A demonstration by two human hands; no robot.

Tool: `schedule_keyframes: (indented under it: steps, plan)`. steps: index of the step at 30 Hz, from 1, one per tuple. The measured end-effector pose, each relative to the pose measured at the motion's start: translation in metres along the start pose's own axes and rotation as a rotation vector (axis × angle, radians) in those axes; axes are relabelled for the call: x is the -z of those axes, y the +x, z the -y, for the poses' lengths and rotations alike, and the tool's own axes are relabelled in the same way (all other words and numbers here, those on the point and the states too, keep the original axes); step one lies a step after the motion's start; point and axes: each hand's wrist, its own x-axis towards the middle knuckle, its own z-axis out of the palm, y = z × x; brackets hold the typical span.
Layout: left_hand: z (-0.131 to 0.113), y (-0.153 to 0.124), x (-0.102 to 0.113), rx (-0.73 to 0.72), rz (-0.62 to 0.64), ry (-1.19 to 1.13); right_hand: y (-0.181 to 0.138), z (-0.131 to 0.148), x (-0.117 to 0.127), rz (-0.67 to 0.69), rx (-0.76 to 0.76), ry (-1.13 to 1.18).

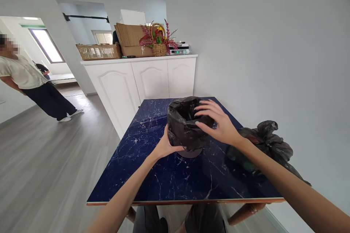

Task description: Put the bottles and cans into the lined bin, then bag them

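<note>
Near the middle of the frame, the left hand [166,146] is curving around the lower left side of a round container [190,153], its thumb lying along the front, low down; it is holding the container through the black bag [188,134] which is covering it. The right hand [218,122] is hovering at the right side of the mouth, with the fingers spread and the thumb standing well apart. Its fingertips are showing over the opening; whether they are pinching any plastic, I cannot tell.

So the container is lying between the two hands, to the right of the left palm and to the left of the right one. Its axis is standing roughly upright, and the mouth is facing upward. For the rim, the right hand is the nearer; for the base, the left. Only a grey strip of the base is appearing below the bag.

Farther out, a knotted black bag [269,140] is resting at the right, partly behind the right forearm, on the dark blue table [131,167]. Beyond the table, a white cabinet [153,80] is carrying a flower basket [159,49] and cardboard boxes [100,51]. At the left edge of the frame, another person [24,72] is standing.
</note>
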Motion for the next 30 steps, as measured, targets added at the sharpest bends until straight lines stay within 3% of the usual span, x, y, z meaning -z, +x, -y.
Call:
schedule_keyframes:
  steps: [2, 8, 13, 21, 27, 30]
  plan:
    - [0.02, -0.006, 0.003, 0.011, 0.032, 0.08, 0.0, 0.006, 0.0, 0.091, 0.106, -0.051]
    - [0.057, -0.023, 0.012, 0.098, 0.047, 0.327, -0.001, -0.004, -0.003, 0.153, 0.151, -0.205]
    - [0.056, -0.032, 0.009, 0.035, 0.001, 0.372, 0.004, -0.012, -0.007, 0.181, 0.181, -0.318]
    - [0.057, -0.033, 0.011, 0.062, -0.119, 0.283, 0.015, -0.035, -0.011, 0.222, 0.1, -0.407]
    - [0.055, -0.032, 0.015, 0.089, -0.196, 0.186, 0.009, -0.069, 0.013, 0.304, 0.051, -0.523]
    - [0.054, -0.031, 0.015, 0.103, -0.197, 0.154, 0.003, -0.093, 0.031, 0.297, -0.051, -0.589]
